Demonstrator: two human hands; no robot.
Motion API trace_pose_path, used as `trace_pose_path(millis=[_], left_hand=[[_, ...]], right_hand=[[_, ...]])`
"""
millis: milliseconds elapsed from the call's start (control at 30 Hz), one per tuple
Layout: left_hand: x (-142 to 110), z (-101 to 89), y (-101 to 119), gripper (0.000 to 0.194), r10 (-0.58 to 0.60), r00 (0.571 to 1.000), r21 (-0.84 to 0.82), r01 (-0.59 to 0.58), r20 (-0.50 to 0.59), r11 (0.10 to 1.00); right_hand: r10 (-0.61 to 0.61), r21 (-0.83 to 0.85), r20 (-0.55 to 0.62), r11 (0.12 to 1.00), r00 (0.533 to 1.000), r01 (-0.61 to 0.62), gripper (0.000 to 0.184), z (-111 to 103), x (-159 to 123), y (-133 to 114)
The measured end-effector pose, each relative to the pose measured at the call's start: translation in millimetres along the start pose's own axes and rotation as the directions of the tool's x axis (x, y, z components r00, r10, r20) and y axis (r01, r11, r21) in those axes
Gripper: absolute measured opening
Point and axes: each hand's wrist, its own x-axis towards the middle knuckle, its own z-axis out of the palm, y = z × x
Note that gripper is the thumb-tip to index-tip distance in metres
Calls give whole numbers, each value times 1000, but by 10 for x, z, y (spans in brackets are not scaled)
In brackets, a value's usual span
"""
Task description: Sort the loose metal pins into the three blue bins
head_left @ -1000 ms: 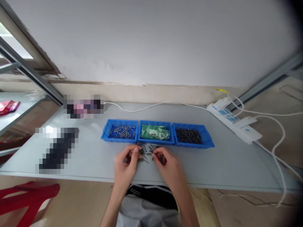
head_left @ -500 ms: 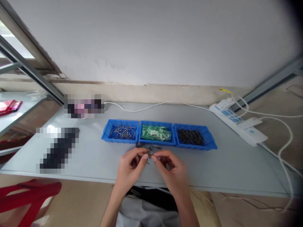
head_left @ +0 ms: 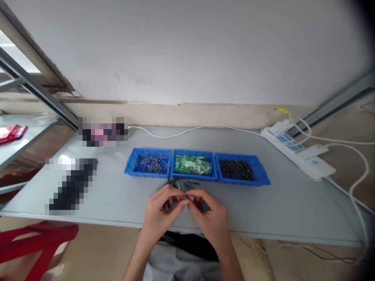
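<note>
My left hand (head_left: 162,208) and my right hand (head_left: 208,210) meet over the front of the table, thumbs and forefingers pinched together. Between their fingertips is a small brass-coloured metal piece (head_left: 183,196), mostly covered by the fingers; its kind is too small to tell. Just behind the hands, a loose pile of dark metal pins (head_left: 175,182) lies on the table. The left blue bin (head_left: 128,166) contains silvery pins (head_left: 154,164). In the middle blue bin (head_left: 195,177) is a green plastic bag (head_left: 181,166) with pale small parts. Dark pins (head_left: 236,169) fill the right blue bin (head_left: 262,173).
A white power strip (head_left: 295,150) with plugs and cables lies at the right of the grey table (head_left: 278,214). A white cable (head_left: 175,135) runs along the back. Two blurred-out items sit at the left. A red stool (head_left: 49,238) stands below, front left.
My hands have drawn closer together, and the small piece between the fingertips is now turned with a round brass-coloured end showing. The bins have not moved.
</note>
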Motion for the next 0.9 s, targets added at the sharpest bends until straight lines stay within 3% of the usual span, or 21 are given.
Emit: trace_pose_path(millis=[167,500,700,900], left_hand=[[-20,-2,-23,9,2,1000,19,-3,19,1000],[-27,8,-54,11,-50,995,46,47,80,998],[-24,7,-55,9,-70,997,63,68,35,996],[-13,4,-53,9,-52,995,66,47,82,997]], right_hand=[[23,44,48,999,999,-25,9,9,-2,-12],[47,48,-26,998,999,-45,11,34,-27,-16],[-59,21,-79,998,995,61,11,-1,-10,-46],[-205,-94,-91,976,975,197,9,23,-50,-97]])
